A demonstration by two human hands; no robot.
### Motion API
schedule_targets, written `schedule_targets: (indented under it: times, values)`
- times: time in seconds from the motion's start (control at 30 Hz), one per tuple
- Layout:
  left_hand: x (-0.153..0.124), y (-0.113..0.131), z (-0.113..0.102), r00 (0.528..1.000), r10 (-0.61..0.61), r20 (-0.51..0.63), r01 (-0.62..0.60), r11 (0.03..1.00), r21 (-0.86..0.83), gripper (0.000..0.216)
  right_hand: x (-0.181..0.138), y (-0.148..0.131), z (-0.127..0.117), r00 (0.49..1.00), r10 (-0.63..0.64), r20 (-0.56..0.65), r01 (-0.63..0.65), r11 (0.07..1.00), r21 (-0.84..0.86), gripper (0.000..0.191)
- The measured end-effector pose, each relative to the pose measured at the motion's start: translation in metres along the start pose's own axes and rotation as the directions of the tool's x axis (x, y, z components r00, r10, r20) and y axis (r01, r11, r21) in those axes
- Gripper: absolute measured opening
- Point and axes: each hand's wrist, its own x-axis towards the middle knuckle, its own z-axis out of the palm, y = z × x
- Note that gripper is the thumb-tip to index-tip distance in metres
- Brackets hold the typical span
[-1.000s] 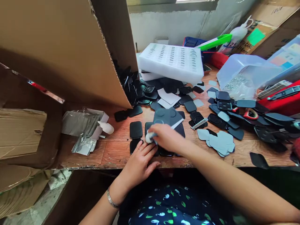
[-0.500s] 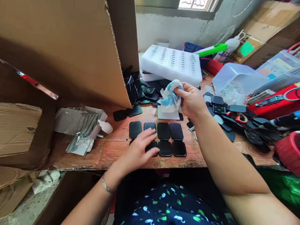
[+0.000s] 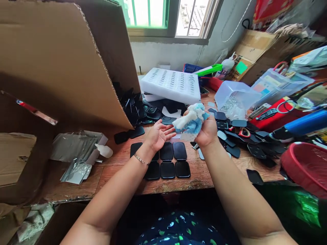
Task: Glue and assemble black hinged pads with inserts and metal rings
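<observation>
A crumpled blue-and-white fluffy cloth [image 3: 192, 119] is gripped in my right hand [image 3: 207, 131], raised above the bench. To its left, my left hand [image 3: 158, 136] is turned palm up with its fingers spread, holding nothing. Beneath and in front of my hands lie several black square hinged cases [image 3: 167, 170], opened flat in a row near the bench's front edge. My left hand and forearm hide part of that row. Behind the cloth, a pale sheet on the bench is mostly covered.
White foam block [image 3: 171, 83] with rows of small pieces stands at the back. Cardboard [image 3: 63, 68] rises on the left, near a small white bottle [image 3: 104, 150]. Black parts [image 3: 235, 136], a clear tub [image 3: 236, 98] and a red basket [image 3: 306, 166] crowd the right.
My left hand has lifted off the black cases and turned palm up beside the cloth. The cloth looks more bunched in my right hand. The camera view has tilted up and shifted right.
</observation>
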Motion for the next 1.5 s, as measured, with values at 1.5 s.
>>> schedule_targets:
  times: [1.5]
  values:
    - [-0.125,0.015,-0.075,0.977,0.188,0.099,-0.174,0.439,0.881,0.031,-0.123,0.071,0.021,0.91,-0.356,0.212,0.414,0.762,-0.498,0.047]
